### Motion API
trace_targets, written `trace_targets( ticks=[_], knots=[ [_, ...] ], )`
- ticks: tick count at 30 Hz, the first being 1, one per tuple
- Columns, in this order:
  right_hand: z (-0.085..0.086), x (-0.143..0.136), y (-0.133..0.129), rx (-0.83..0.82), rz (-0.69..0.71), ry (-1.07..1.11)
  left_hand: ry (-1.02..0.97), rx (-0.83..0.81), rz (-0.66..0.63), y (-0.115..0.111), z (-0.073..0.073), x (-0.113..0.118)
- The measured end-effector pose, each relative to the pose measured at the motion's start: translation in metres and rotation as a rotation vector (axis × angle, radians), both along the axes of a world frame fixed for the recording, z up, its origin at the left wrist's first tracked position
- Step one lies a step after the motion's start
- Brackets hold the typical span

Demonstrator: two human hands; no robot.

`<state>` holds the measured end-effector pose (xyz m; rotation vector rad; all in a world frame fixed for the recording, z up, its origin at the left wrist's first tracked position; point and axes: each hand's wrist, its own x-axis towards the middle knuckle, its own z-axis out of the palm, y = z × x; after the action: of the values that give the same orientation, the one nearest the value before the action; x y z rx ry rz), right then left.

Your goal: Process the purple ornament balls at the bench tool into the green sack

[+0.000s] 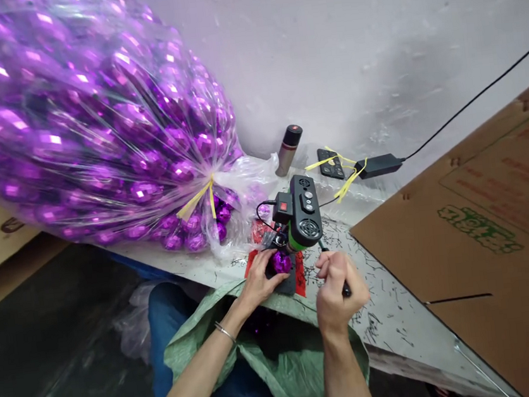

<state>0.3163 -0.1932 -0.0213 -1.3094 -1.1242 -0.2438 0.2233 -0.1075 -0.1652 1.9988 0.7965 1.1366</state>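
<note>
A shiny purple faceted bauble (pixel 281 262) sits under the head of a small black bench machine (pixel 304 210) with round vents and a red switch. The fingers and thumb of my left hand (pixel 260 278) are closed around the bauble's side. My right hand (pixel 341 288) is wrapped in a fist around a black lever handle (pixel 346 290) at the machine's right side. Below both hands a green woven sack (pixel 293 367) gapes over my lap, with a few purple glints inside.
A huge clear bag of purple baubles (pixel 94 128), tied with yellow ribbon, fills the left. Behind the machine stand a dark cylinder (pixel 289 150), a black remote-like pad (pixel 330 163) and a power adapter (pixel 379 165). A cardboard box (pixel 488 230) borders the right. Dark scraps litter the white table (pixel 376 300).
</note>
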Motion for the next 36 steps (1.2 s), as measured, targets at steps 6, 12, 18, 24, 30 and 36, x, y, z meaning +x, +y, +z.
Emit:
trace_targets(
  ticks=[6,12,18,24,30,36],
  knots=[
    [-0.007,-0.001,-0.003,0.031,0.033,-0.072,0.14,0.299,-0.008,-0.055,-0.013,-0.047],
    [-0.027,-0.002,-0.006,0.056,0.038,-0.17,0.251,0.4,0.006,-0.028,0.014,-0.067],
    [-0.025,-0.002,-0.004,0.056,0.058,-0.197,0.654,0.111,0.492,0.103,0.069,-0.049],
    [-0.026,-0.001,-0.004,0.073,0.067,-0.202,0.828,-0.019,0.516,0.146,0.083,-0.034],
    [-0.021,0.0,-0.004,0.054,0.086,-0.22,0.524,-0.039,0.402,0.125,0.082,-0.049],
    [-0.02,0.001,-0.005,0.05,0.079,-0.209,-0.229,-0.415,0.195,0.066,0.083,-0.073]
  ],
)
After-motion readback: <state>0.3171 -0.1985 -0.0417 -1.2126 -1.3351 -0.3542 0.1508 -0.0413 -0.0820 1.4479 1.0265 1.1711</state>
